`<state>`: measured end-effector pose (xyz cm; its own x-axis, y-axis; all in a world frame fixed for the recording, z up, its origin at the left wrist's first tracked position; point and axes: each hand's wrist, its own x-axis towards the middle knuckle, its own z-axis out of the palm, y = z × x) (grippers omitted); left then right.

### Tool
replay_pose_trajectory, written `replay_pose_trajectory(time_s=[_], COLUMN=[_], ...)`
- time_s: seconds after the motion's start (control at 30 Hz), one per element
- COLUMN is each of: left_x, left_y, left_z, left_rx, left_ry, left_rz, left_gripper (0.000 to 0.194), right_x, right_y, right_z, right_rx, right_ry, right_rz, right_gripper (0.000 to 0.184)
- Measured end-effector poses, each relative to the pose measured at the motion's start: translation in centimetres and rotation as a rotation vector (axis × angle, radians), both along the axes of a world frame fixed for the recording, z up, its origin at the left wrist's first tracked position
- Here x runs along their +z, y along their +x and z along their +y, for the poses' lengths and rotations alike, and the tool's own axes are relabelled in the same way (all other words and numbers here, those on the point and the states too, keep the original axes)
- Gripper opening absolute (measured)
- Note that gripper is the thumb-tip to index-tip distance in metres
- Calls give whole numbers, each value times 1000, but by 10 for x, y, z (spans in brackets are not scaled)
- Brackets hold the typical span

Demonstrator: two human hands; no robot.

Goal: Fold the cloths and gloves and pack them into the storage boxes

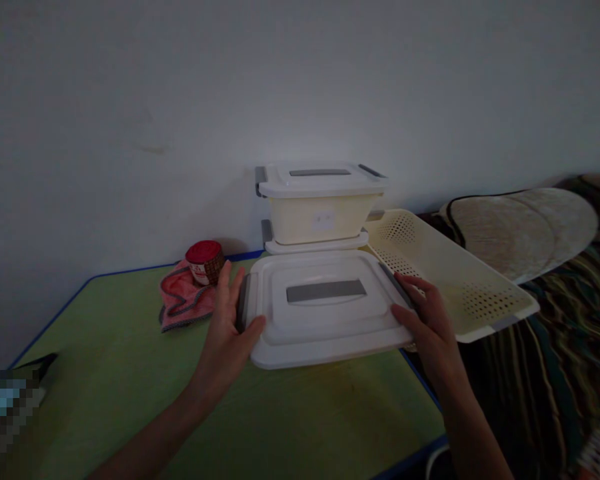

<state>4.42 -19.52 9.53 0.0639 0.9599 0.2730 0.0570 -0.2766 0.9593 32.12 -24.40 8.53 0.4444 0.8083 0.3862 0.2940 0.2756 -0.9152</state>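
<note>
I hold a white rectangular lid with a grey strip in its middle and grey clips at both ends, lifted a little above the green table. My left hand grips its left end and my right hand grips its right end. Behind the lid, two cream lidded boxes stand stacked against the wall. A cream perforated tray leans out to the right of the stack, partly behind my right hand.
A red-topped tin sits on a pink cloth at the table's back, left of the boxes. The table has a blue edge. Patterned cushions and fabric lie to the right. A blurred dark object is at lower left.
</note>
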Motion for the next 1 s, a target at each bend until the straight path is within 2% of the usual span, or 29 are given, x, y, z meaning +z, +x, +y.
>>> replay_pose_trajectory(time_s=[0.37,0.6,0.73,0.87,1.0], left_x=[2,13,14,9,4], left_y=[0,3,2,1,2], left_z=[0,-5,-5,-4,-3], left_rx=[-13,-34,-38,-43,-50], left_ry=[29,-61,-58,-24,103], left_rz=[37,14,63,66,57], left_gripper=[89,98,94,94,91], right_x=[-6,-5,-2,2,5], right_y=[4,5,3,-1,-4], right_z=[2,1,0,-2,-3], right_rx=[34,31,25,37,45], right_ry=[46,34,30,40,49], right_rz=[-52,-120,-152,-180,-176], right_gripper=[37,34,34,31,30])
